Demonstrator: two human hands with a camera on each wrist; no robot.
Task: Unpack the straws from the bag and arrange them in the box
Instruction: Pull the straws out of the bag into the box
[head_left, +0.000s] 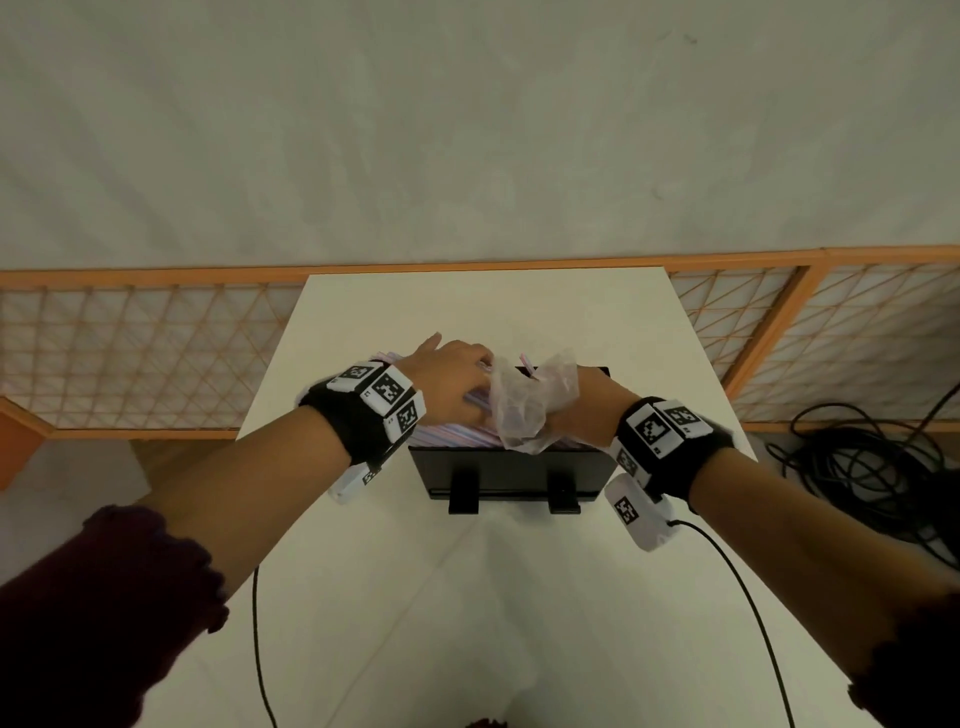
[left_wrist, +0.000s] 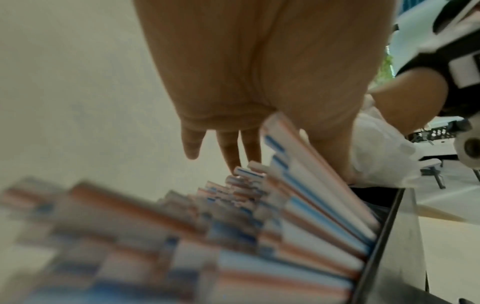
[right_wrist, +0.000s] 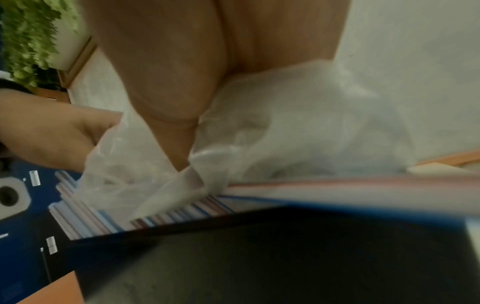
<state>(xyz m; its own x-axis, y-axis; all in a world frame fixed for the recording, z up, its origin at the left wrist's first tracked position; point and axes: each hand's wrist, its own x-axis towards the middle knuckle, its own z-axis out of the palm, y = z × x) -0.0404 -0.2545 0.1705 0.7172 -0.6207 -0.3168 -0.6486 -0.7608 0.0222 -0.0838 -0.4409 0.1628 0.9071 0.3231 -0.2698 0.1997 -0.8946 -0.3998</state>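
A black box (head_left: 511, 470) stands in the middle of the white table (head_left: 467, 597), filled with striped straws (head_left: 452, 434) in pink, blue and white. My left hand (head_left: 452, 382) lies on top of the straws (left_wrist: 298, 216), its fingers (left_wrist: 228, 152) fairly straight and touching the straw ends. My right hand (head_left: 592, 400) pinches a crumpled clear plastic bag (head_left: 524, 410) over the right part of the box. In the right wrist view the thumb (right_wrist: 176, 127) presses into the bag (right_wrist: 285, 127) just above the straws (right_wrist: 182, 214). One straw (head_left: 525, 362) pokes up behind the bag.
An orange-framed lattice fence (head_left: 130, 353) runs behind the table. Black cables (head_left: 857, 457) lie coiled on the floor to the right. Thin wires (head_left: 257, 649) hang from both wrist devices across the table's near part.
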